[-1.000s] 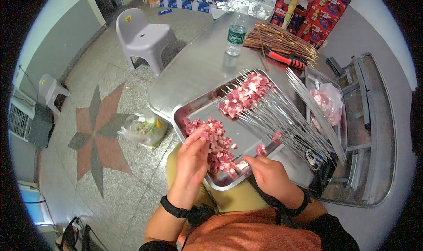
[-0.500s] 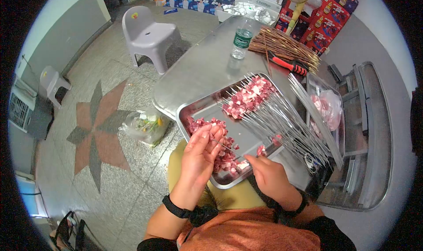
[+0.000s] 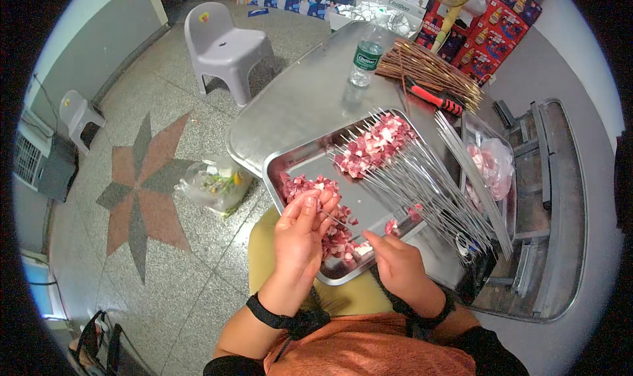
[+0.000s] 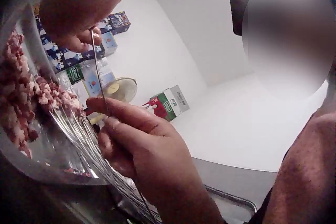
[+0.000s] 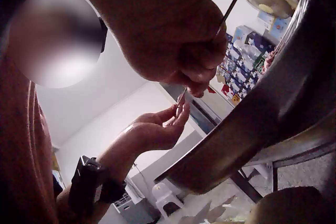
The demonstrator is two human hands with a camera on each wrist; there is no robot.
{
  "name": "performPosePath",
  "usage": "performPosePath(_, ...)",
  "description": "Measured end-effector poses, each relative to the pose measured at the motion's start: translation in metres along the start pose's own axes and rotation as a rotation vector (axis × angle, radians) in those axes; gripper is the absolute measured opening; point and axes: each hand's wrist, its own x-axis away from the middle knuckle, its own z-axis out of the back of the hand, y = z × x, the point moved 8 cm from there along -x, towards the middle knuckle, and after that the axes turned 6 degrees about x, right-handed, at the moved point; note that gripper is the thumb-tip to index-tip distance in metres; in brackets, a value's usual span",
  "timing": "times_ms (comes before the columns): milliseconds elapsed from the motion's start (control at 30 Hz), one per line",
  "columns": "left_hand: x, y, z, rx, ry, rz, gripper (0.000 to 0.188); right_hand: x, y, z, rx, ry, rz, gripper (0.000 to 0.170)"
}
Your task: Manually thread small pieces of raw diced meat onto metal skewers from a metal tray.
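Note:
A thin metal skewer [image 3: 339, 219] slants over the meat tray [image 3: 267, 171]. My right hand [image 3: 403, 264] grips it between thumb and curled fingers, as the left wrist view also shows for this right hand [image 4: 152, 150]. At the skewer's far end, my left hand [image 3: 297, 234] pinches a small piece of meat, mostly hidden by the fingers. In the right wrist view the left hand [image 5: 157, 129] meets the skewer tip. Loose diced meat [image 3: 339, 244] lies beneath and beside the left hand. Loaded meat skewers [image 3: 376, 145] lie across the tray's far side, their bare metal ends pointing right.
Behind the tray stand a water bottle [image 3: 366, 62], a bundle of brown sticks [image 3: 428, 72] and a red-and-black handled tool [image 3: 435, 97]. Bare skewers [image 3: 475, 185] lie by a bag of meat [image 3: 491, 165] on the right. A plastic bag [image 3: 214, 185] sits on the floor.
My left hand has come up from the loose meat to the skewer tip; its fingers spread, then drew closer together. The right hand keeps its grip, almost in place.

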Motion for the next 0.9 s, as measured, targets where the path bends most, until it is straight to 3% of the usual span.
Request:
performPosePath(467,-0.001,-0.01,0.003,0.014,0.016,-0.08,0.021,0.0,-0.002,-0.016,-0.004,0.111,-0.074,0.044)
performPosePath(567,-0.001,-0.01,0.002,0.076,0.015,-0.023,0.023,-0.002,0.0,-0.014,-0.1,0.108,-0.064,0.043)
performPosePath(633,-0.002,-0.007,-0.009,0.201,-0.181,0.028,0.024,-0.004,0.001,-0.01,-0.172,0.014,-0.086,0.042)
performPosePath(733,-0.005,-0.013,-0.01,0.215,-0.197,0.122,0.023,-0.003,0.003,-0.008,-0.236,0.011,-0.065,0.041)
performPosePath(900,-0.005,-0.019,-0.013,0.173,-0.177,0.095,0.019,0.0,0.004,-0.005,-0.175,0.056,-0.074,0.037)
